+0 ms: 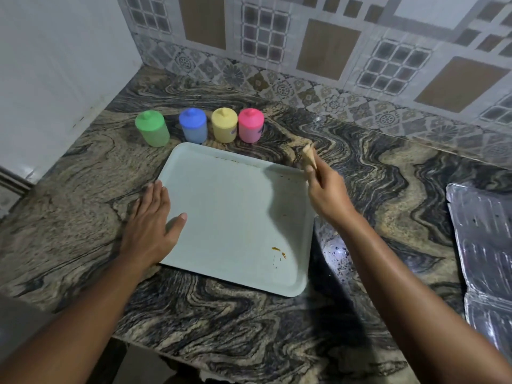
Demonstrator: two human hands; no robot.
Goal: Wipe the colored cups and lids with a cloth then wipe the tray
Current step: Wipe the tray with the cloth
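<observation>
**Tray pinned flat, cloth held over its far corner**

The pale tray (235, 217) lies flat on the marbled table (83, 189), just in front of the cups, with brown smears (278, 252) near its near right corner and specks along the far rim. The left hand (151, 217) lies palm down at the tray's left edge: its grip is spread, fingers straight along the rim, thumb resting on the tray's surface, forearm reaching in from the lower left. The right hand (324, 189) is raised at the far right corner, its grip pinching a tan cloth (309, 157) that sticks up past the fingers. The cloth is blurred, so whether it touches the tray is unclear. Behind the tray stand four lidded cups in a row: green (152, 130), blue (193, 126), yellow (224, 125), pink (250, 125). A shiny metal sheet (484, 239) lies at the table's right end.
</observation>
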